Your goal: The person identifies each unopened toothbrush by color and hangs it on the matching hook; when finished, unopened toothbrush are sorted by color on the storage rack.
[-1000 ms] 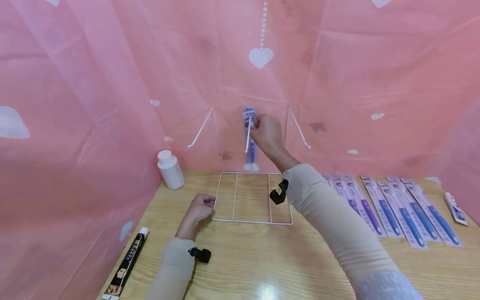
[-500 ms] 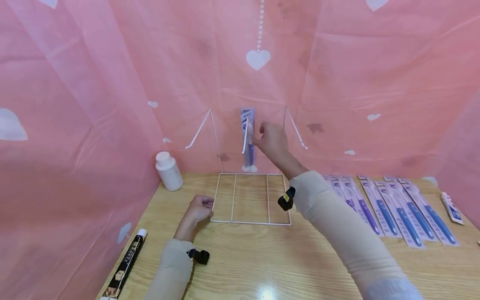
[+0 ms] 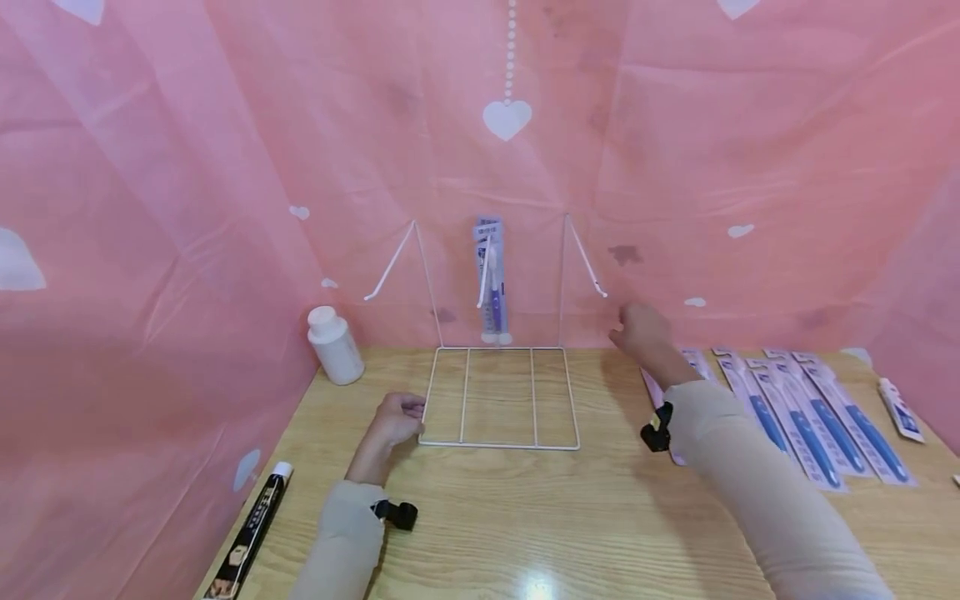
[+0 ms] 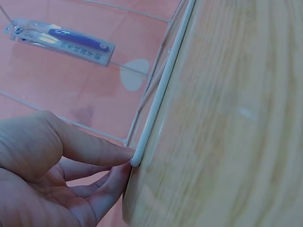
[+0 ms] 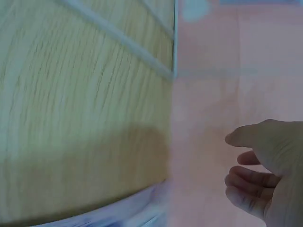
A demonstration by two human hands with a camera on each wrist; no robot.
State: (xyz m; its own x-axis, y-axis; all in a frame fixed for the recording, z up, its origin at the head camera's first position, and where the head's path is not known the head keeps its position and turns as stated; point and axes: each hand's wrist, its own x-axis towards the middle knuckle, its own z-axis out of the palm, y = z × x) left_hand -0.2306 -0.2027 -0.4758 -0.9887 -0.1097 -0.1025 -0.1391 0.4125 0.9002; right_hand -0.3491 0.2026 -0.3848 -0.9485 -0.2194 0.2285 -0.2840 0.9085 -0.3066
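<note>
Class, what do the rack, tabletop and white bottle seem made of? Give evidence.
Rack: probably metal wire with a glossy white coating; thin, straight rods. Tabletop: wood or wood-look laminate; grain, glare spot. White bottle: likely plastic; smooth, opaque.

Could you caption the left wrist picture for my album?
A left hand pinches a white wire rack near its corner; a packaged purple toothbrush hangs beyond.

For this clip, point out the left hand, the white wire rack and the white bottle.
Left hand (image 3: 397,418): head view, back of the hand.
White wire rack (image 4: 164,82): left wrist view, on a base bar.
White bottle (image 3: 337,353): head view, middle of its body.
</note>
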